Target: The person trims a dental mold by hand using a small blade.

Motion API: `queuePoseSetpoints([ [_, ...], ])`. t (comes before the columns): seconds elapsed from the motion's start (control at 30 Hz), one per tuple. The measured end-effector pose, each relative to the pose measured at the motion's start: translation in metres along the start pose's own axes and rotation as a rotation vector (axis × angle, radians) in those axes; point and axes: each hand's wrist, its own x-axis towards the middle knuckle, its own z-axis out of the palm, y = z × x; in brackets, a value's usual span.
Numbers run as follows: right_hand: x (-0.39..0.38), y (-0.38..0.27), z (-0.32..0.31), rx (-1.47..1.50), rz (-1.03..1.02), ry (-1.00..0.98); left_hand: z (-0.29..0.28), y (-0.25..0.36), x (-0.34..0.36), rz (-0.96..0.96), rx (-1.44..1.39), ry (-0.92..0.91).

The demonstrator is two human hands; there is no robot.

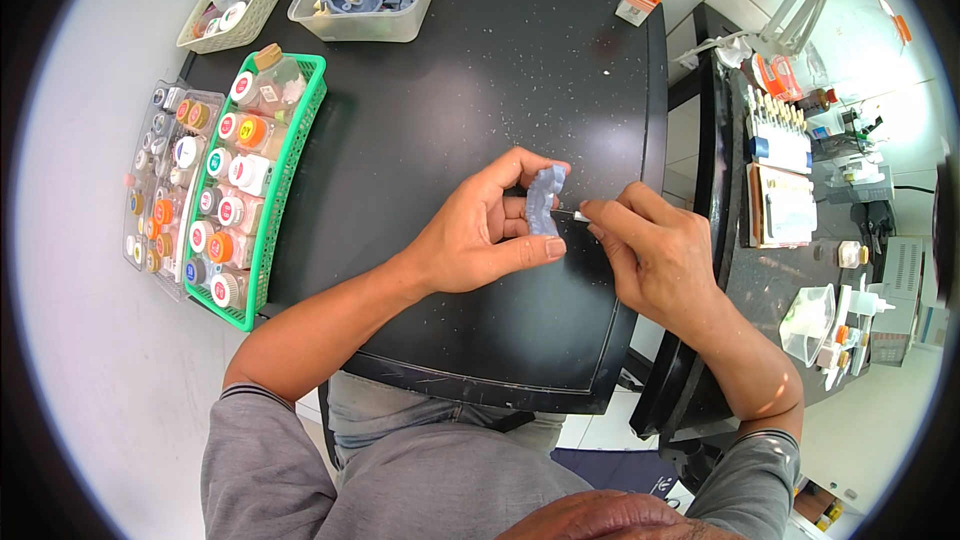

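fingers of my left hand (480, 230) are curled shut around a grey-blue dental cast (545, 200), thumb under it and fingertips over its top, holding it above the black table (400, 120) near the right edge. to its right, my right hand (650, 250) pinches a thin white tool (578, 213), its tip touching the cast's side. i judge i'm trimming the cast; the next stroke calls for a steady, light scrape. the green basket of jars (250, 180) sits along the table's left edge.

Our right hand (655, 240) hides most of the thin pale tool (579, 214); our left hand's (480, 230) fingers cover part of the bluish-grey dental cast (545, 198), perhaps its base.
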Motion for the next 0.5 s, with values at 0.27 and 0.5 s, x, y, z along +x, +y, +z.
queuePoseSetpoints([
  [0.27, 0.0025, 0.0035, -0.0031, 0.030, -0.009, -0.019, 0.0003, 0.0007, -0.0015, -0.006, -0.024, -0.031],
  [0.5, 0.0031, 0.0045, 0.0001, 0.024, -0.023, 0.048, -0.0009, 0.0011, -0.0010, -0.014, -0.030, -0.023],
])
